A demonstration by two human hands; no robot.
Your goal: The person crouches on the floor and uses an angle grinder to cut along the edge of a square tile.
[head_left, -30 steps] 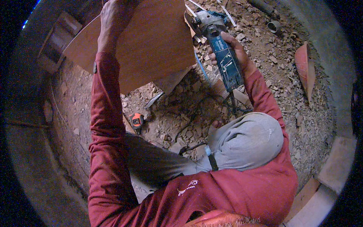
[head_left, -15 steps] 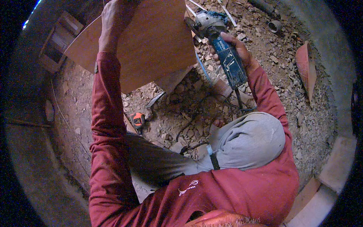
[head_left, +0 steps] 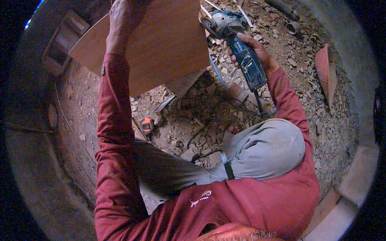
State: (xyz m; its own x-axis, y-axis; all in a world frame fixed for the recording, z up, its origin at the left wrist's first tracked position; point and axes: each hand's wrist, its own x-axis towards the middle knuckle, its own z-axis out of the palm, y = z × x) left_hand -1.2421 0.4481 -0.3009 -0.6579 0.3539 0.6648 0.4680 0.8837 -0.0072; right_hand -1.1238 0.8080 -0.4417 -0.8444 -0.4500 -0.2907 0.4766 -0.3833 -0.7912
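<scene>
Only one label noted: pale lettering and a small light printed panel on the dark blue body of the angle grinder (head_left: 245, 60), gripped by the right hand (head_left: 257, 50). No packages, signs or screens seen elsewhere

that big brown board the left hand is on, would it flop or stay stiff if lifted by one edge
The brown board looks thin, flat and unbent under the left hand, so probably stiff, maybe flexing slightly. Its wide face suggests it would be awkward and apt to swing one-handed. The smooth face may slip in a bare grip.
</scene>
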